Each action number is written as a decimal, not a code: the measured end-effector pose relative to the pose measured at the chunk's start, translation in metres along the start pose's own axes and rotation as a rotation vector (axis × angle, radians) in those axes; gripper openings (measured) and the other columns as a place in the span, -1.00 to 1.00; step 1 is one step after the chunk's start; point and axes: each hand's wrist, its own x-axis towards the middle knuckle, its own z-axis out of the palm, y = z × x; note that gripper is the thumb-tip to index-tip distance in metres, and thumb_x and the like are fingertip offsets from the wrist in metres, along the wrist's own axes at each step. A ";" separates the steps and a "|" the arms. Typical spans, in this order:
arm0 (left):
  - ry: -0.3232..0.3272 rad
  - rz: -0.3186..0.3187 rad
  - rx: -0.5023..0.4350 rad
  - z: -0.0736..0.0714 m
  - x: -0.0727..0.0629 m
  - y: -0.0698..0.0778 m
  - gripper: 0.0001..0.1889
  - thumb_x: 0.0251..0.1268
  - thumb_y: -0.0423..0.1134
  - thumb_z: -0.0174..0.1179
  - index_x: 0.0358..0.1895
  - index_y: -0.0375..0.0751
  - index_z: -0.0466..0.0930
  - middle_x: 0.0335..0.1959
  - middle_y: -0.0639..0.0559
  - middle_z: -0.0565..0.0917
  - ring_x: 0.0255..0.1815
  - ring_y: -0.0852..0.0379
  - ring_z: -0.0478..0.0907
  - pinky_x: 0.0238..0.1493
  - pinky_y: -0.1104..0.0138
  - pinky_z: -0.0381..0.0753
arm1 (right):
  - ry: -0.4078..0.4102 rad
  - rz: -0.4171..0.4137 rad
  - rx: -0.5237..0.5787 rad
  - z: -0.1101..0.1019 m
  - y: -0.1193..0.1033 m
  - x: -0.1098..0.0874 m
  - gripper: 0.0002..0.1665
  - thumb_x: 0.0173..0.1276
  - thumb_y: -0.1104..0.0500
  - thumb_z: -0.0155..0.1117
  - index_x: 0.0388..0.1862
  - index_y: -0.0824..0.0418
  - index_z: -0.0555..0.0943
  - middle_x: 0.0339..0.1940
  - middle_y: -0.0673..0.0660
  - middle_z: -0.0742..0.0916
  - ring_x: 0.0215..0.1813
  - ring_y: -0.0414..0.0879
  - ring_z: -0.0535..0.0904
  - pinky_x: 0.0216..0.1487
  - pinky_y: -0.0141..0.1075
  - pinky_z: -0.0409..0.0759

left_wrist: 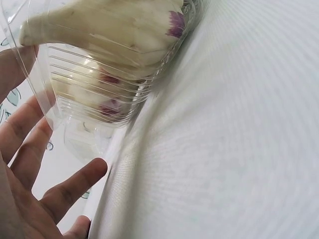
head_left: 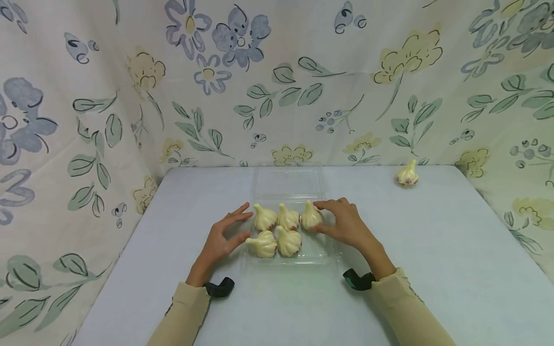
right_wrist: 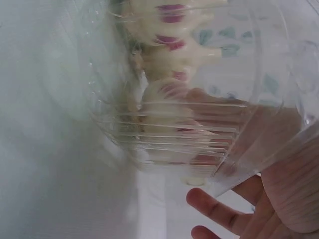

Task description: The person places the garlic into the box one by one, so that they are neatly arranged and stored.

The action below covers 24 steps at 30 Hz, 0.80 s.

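Note:
A clear plastic clamshell container [head_left: 318,247] lies with its lid [head_left: 287,182] folded back, away from me. Several cream garlic bulbs with purple marks sit inside, among them a front-left bulb [head_left: 262,244] and a front-middle bulb [head_left: 289,241]. My right hand [head_left: 344,223] reaches over the container's right side and pinches the back-right garlic bulb [head_left: 310,216] between thumb and fingers. At the left side, my left hand [head_left: 222,238] has its fingers spread against the clear wall. In the left wrist view, fingers [left_wrist: 30,154] touch that wall, outside the bulbs [left_wrist: 114,30].
One more garlic bulb [head_left: 407,174] stands alone near the table's far right edge. The white-covered table [head_left: 277,307] ends at a floral curtain [head_left: 277,120] behind and at both sides. Dark wrist-worn devices [head_left: 359,279] sit at both cuffs.

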 end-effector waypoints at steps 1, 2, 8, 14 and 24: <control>0.001 0.001 -0.001 0.000 0.000 0.000 -0.50 0.26 -0.37 0.36 0.29 -0.26 0.60 0.54 -0.09 0.40 0.58 -0.20 0.29 0.55 -0.38 -0.01 | 0.005 -0.007 0.012 -0.001 0.001 0.000 -0.25 0.14 0.00 0.62 0.31 0.15 0.62 0.22 0.17 0.74 0.16 0.14 0.53 0.18 0.16 0.37; 0.003 0.001 -0.001 0.000 0.000 0.000 -0.50 0.26 -0.37 0.36 0.29 -0.25 0.60 0.54 -0.09 0.40 0.58 -0.20 0.30 0.55 -0.37 0.01 | 0.012 -0.010 0.026 -0.002 0.002 0.000 -0.26 0.15 0.01 0.62 0.31 0.15 0.63 0.23 0.16 0.74 0.16 0.14 0.53 0.21 0.18 0.36; 0.009 0.007 0.001 0.000 0.000 0.001 -0.49 0.25 -0.39 0.37 0.30 -0.21 0.61 0.53 -0.11 0.41 0.56 -0.20 0.31 0.54 -0.35 0.05 | 0.096 -0.029 0.100 -0.010 0.011 0.001 -0.37 0.25 0.10 0.55 0.31 0.12 0.63 0.25 0.16 0.73 0.19 0.17 0.51 0.18 0.15 0.30; 0.010 0.008 0.008 0.000 0.001 -0.001 -0.49 0.22 -0.41 0.38 0.29 -0.20 0.61 0.52 -0.13 0.42 0.54 -0.19 0.35 0.52 -0.35 0.11 | 0.221 0.015 0.151 -0.021 0.030 0.003 -0.39 0.33 0.15 0.48 0.36 0.15 0.59 0.22 0.28 0.72 0.23 0.26 0.49 0.22 0.24 0.32; 0.012 0.005 0.009 0.000 0.000 0.000 -0.49 0.24 -0.40 0.37 0.29 -0.20 0.61 0.51 -0.13 0.43 0.55 -0.22 0.33 0.53 -0.41 -0.01 | 0.209 0.268 0.204 -0.039 0.078 -0.010 -0.38 0.48 0.00 0.31 0.43 0.19 0.50 0.30 0.39 0.64 0.27 0.37 0.55 0.20 0.26 0.53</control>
